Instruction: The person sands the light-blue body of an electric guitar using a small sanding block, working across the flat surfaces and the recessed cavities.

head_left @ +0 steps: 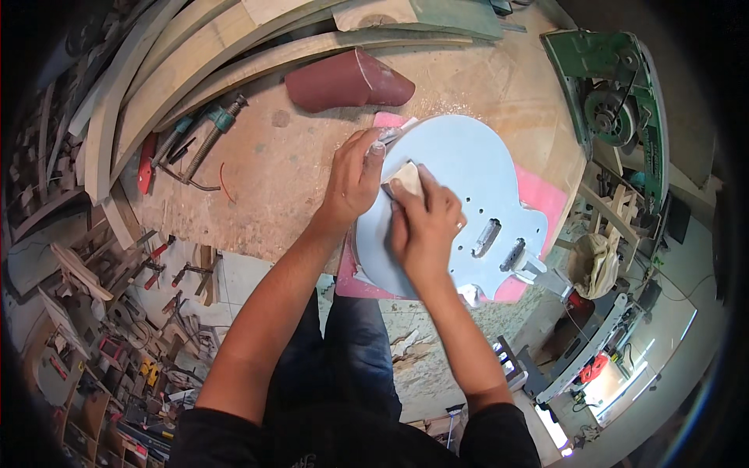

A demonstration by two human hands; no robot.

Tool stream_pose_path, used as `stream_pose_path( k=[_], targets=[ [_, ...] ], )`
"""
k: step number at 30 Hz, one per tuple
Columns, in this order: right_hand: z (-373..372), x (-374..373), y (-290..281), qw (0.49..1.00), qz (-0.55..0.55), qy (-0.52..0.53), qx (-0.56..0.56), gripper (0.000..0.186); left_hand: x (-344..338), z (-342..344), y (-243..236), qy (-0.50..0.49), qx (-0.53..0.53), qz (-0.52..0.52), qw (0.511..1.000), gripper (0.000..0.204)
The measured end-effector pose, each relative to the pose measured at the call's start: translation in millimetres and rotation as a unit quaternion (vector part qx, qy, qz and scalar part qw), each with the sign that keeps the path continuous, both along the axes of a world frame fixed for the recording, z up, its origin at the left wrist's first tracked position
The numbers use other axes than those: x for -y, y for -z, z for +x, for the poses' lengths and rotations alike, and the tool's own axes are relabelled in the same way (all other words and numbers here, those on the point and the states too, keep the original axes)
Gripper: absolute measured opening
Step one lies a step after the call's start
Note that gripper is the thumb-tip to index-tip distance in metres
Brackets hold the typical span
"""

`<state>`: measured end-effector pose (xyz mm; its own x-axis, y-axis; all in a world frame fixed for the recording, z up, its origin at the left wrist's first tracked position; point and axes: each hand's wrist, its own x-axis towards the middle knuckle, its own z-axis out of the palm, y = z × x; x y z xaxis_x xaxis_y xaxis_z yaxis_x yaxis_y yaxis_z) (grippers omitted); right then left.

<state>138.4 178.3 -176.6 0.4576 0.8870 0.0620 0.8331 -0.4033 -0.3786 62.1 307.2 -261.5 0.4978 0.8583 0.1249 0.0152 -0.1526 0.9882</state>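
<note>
The right hand [427, 222] is clamped on a pale block [408, 181] against the light-blue guitar body [460, 152] beneath it; the left hand [356, 175], its grip unclear, touches its edge. Sanding seems in hand; the next stroke calls for flat, even pressure.

No legible text; unclear pale lettering [303, 462] on black shirt [351, 437].

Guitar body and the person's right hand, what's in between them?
A small cream sanding block, pressed under the right hand against the pale guitar body; the head view shows it.
</note>
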Motion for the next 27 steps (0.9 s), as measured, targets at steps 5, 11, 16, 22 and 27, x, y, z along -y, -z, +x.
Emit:
stream_pose_path(
  k=[5, 11, 16, 22, 27],
  targets=[
    [68.4, -40.8, 1.7, 0.995, 0.042, 0.084, 0.028, 0.041, -0.8, 3.1, -2.2, 0.014, -0.011, -0.015, 1.0, 0.042],
    [-1.2, 2.1, 0.9, 1.0, -0.012, -0.007, 0.008, 0.045, 1.1, -0.1, 1.6, 0.01, -0.01, -0.012, 1.0, 0.042],
    [67.0, -35.5, 11.5, 0.993, 0.068, 0.087, 0.031, 0.039, 1.1, 1.8, -1.8, 0.017, -0.013, -0.004, 1.0, 0.039],
    [-4.1, -1.1, 1.0, 1.0, 0.007, 0.0, -0.001, 0.043, 1.6, 0.6, 6.5, 0.014, -0.001, -0.009, 1.0, 0.038],
    [64.7, -42.0, 0.0, 0.993, 0.061, 0.096, 0.023, 0.038, -0.7, 1.3, 2.3, 0.016, -0.02, 0.008, 1.0, 0.036]
  ],
)
